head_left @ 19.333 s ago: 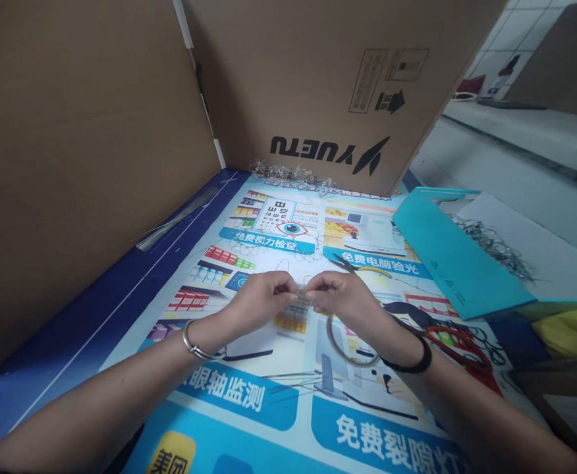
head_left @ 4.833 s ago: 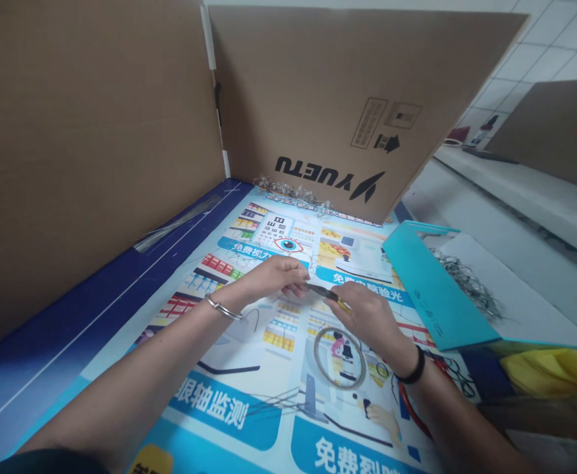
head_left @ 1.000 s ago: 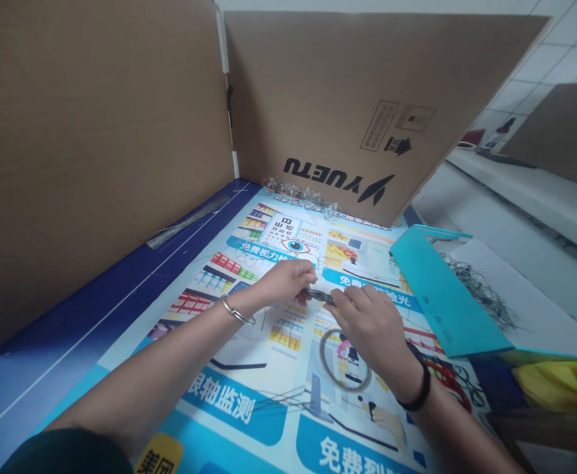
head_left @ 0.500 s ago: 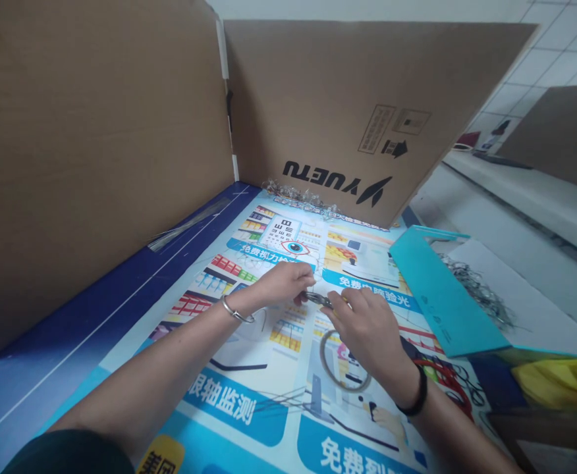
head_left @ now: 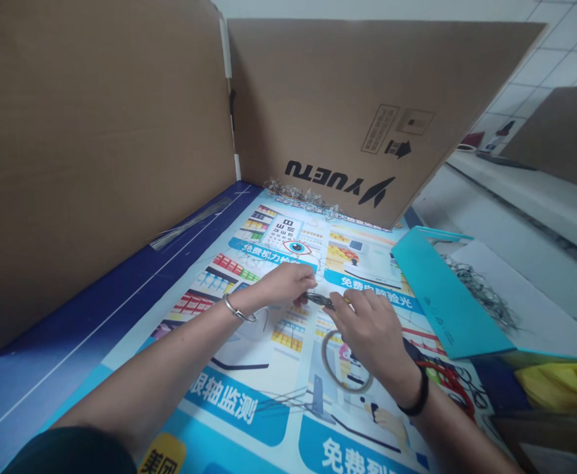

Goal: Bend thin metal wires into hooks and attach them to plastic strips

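My right hand [head_left: 367, 326] is closed around a pair of pliers [head_left: 319, 300], jaws pointing left. My left hand [head_left: 291, 283] is pinched at the tip of those jaws, on what looks like a thin wire, mostly hidden by the fingers. Both hands are over a printed poster sheet [head_left: 249, 434] covering the table. Below them a ring-shaped coil [head_left: 325, 359] lies flat, partly behind my right hand. Several loose wires [head_left: 283, 397] are spread on the sheet nearer to me.
Tall cardboard panels [head_left: 101, 131] stand at the left and back. Clear, crinkled bits [head_left: 301, 194] lie along the back panel's foot, and straight wires [head_left: 190, 224] beside the left one. At right are a turquoise box [head_left: 431, 296] with tangled wire [head_left: 486, 293], red cords [head_left: 446, 382] and yellow material [head_left: 560, 382].
Both hands keep almost the same place and grip, with the pliers' jaws still at my left fingertips. The whole view has shifted very slightly.
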Motion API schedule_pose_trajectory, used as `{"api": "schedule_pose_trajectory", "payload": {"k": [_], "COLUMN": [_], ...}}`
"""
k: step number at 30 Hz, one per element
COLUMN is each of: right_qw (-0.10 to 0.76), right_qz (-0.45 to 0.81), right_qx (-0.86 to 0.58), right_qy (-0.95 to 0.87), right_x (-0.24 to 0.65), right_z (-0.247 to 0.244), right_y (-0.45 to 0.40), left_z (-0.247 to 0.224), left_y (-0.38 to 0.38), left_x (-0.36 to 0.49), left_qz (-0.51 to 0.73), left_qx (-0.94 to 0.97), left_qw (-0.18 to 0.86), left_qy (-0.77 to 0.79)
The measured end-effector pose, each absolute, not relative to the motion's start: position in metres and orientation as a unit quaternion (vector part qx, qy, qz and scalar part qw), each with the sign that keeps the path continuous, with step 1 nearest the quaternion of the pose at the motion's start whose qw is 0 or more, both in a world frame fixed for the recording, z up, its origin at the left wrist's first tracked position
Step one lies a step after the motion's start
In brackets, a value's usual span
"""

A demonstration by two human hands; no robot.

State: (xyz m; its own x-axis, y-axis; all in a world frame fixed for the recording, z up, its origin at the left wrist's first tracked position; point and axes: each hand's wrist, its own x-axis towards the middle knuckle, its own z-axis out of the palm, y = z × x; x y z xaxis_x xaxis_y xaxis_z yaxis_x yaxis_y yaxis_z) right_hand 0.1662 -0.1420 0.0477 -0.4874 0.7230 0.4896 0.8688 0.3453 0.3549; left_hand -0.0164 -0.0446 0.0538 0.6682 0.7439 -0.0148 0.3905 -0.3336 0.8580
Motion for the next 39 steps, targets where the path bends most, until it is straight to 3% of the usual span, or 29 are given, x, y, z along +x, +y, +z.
{"api": "schedule_pose_trajectory", "payload": {"k": [10, 25, 39], "right_qw": [0.121, 0.118, 0.085], "right_qz": [-0.285, -0.242, -0.089], "right_qx": [-0.491, -0.534, -0.601], "right_qy": [-0.814, -0.801, -0.790], "right_x": [0.1677, 0.1612, 0.1636], "right_z": [0.0454, 0.0459, 0.0429], "right_y": [-0.1405, -0.1444, -0.1437], "left_z": [0.0499, 0.0548, 0.0540], "left_y": [-0.0433, -0.0482, -0.0466], "left_x": [-0.0175, -0.0165, -0.0209], "left_qz": [0.197, 0.216, 0.162], "left_qx": [0.813, 0.874, 0.924], "left_qw": [0.421, 0.242, 0.166], "left_qy": [0.351, 0.363, 0.303]}}
